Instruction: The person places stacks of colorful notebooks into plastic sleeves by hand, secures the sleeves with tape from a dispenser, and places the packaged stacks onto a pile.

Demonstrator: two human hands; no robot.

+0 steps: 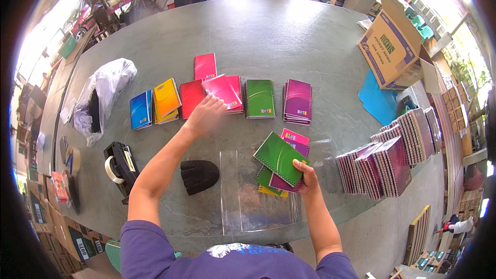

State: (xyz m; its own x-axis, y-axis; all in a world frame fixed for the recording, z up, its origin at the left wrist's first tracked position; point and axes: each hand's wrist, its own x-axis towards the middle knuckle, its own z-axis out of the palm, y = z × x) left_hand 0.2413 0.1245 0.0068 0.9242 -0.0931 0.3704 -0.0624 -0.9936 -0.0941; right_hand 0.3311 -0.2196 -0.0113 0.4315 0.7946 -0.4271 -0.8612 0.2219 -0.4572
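My left hand (204,117) reaches to the row of small spiral notebooks, its fingers on the lower edge of a tilted pink notebook (222,89); motion smears the hand somewhat. That notebook overlaps the red notebook (193,96) and the pink pile. With the thumb on top, my right hand (306,176) grips a green notebook (279,156). Purple, pink, green and yellow notebooks fan out beneath it, and my fingers underneath are hidden. Other piles in the row are blue (140,110), yellow (167,99), green (260,98) and purple (297,100). Another red notebook (205,66) lies behind.
Clear plastic sheets (237,212) lie before me. At left are a tape dispenser (121,168), a black rounded object (199,176) and a plastic bag (106,93). Stacked purple notebooks (374,168), a blue sheet (378,101) and an opened carton (390,46) occupy the right side.
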